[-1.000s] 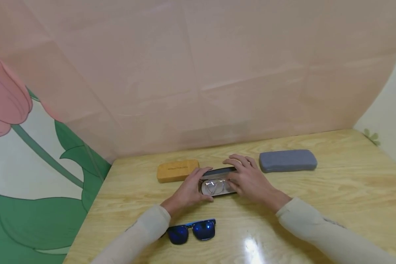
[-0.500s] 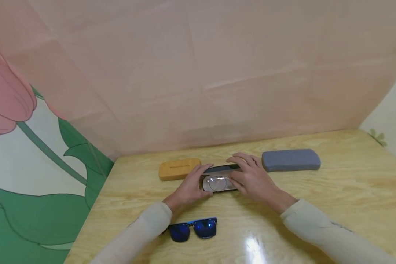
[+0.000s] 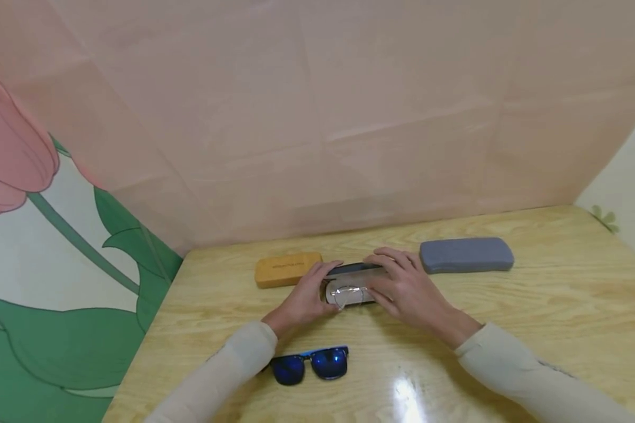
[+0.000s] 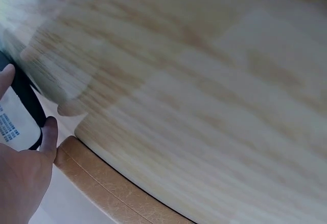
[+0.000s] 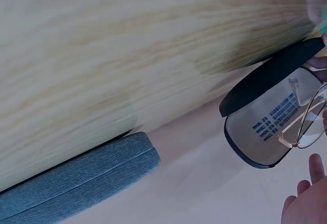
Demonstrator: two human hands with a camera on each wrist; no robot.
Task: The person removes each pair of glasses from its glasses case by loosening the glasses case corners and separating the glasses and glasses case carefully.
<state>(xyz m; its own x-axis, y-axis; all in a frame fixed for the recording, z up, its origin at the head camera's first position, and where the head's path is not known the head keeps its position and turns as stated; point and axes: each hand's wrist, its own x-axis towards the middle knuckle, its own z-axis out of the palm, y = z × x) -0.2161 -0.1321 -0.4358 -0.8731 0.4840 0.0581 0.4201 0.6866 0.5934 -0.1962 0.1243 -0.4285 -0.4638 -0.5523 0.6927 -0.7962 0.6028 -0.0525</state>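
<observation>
In the head view, a black glasses case (image 3: 357, 273) with a pale lining lies open at mid-table. My left hand (image 3: 301, 304) grips its left end between thumb and fingers; the left wrist view shows a thumb and finger at the dark rim. Over the lining is a pair of thin-framed clear eyeglasses (image 5: 299, 141). My right hand (image 3: 407, 288) pinches their right side with thumb and index finger, the other fingers arched above the lid; the contact is partly hidden. Blue print marks the lining (image 5: 276, 117) in the right wrist view.
A tan glasses case (image 3: 288, 270) lies shut behind my left hand. A blue-grey case (image 3: 467, 255) sits to the right, also shut. Blue-lensed sunglasses (image 3: 309, 365) rest nearer me, beside my left sleeve. A pink cloth (image 3: 317, 117) hangs behind the wooden table (image 3: 534, 294).
Both hands keep their places on the case and eyeglasses. The eyeglasses have tilted, and their lower rim now reaches the case's front edge. The head view has shifted slightly.
</observation>
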